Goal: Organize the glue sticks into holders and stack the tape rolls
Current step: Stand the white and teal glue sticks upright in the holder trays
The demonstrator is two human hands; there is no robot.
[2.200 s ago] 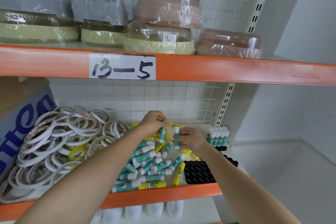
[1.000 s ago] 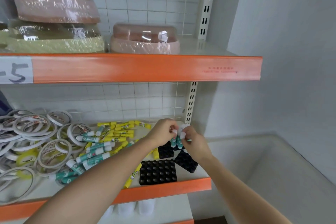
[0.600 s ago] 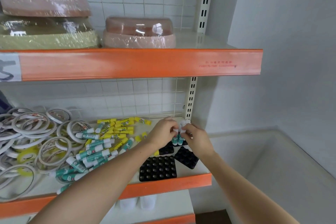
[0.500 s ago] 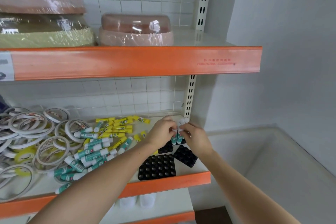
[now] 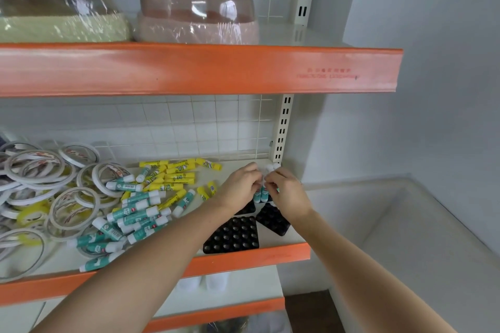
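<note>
My left hand (image 5: 240, 186) and my right hand (image 5: 286, 192) meet at the back right of the lower shelf, each pinching upright teal glue sticks (image 5: 261, 194) that stand in a black holder (image 5: 247, 207) mostly hidden behind the hands. Two more black holders with round sockets lie in front: a square one (image 5: 232, 235) near the shelf edge and a tilted one (image 5: 273, 220) to its right. Loose teal glue sticks (image 5: 135, 213) and yellow glue sticks (image 5: 178, 174) lie scattered mid-shelf. Several white tape rolls (image 5: 54, 192) are piled at the left.
The orange upper shelf edge (image 5: 200, 70) hangs above, carrying plastic-wrapped bundles (image 5: 197, 17). A slotted metal upright (image 5: 281, 130) stands just behind my hands. The lower shelf's orange lip (image 5: 251, 255) runs in front. A pale wall and ledge (image 5: 392, 224) lie to the right.
Both hands moved from the loose pile to the back-right holder with teal glue sticks and have stayed there. Since half a second ago only the view shifted slightly.
</note>
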